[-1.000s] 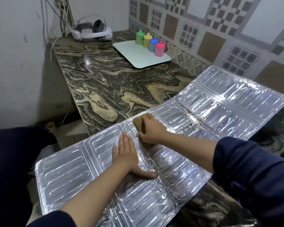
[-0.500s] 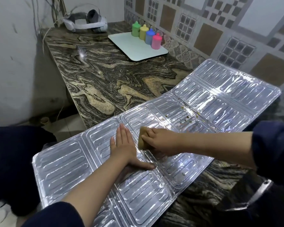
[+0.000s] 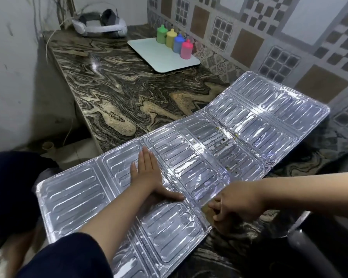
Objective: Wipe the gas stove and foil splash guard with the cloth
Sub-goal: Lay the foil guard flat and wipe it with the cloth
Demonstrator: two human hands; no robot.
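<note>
The silver foil splash guard (image 3: 189, 163) lies unfolded across the marble counter, its far end bent up toward the tiled wall and its near end hanging over the counter's edge. Small brown specks dot its middle panels. My left hand (image 3: 149, 173) presses flat on the guard, fingers straight and thumb spread. My right hand (image 3: 235, 201) grips a brown cloth (image 3: 208, 212) at the guard's near edge; most of the cloth is hidden under my fingers. No gas stove can be made out.
A white tray (image 3: 163, 57) with several coloured bottles stands at the back by the wall. A white headset (image 3: 100, 23) lies in the far corner. The marble counter (image 3: 117, 93) drops off at its left edge to the floor.
My right hand has dragged the cloth down the guard from the far side of the middle panels to its near edge. My left hand has stayed pressed in place.
</note>
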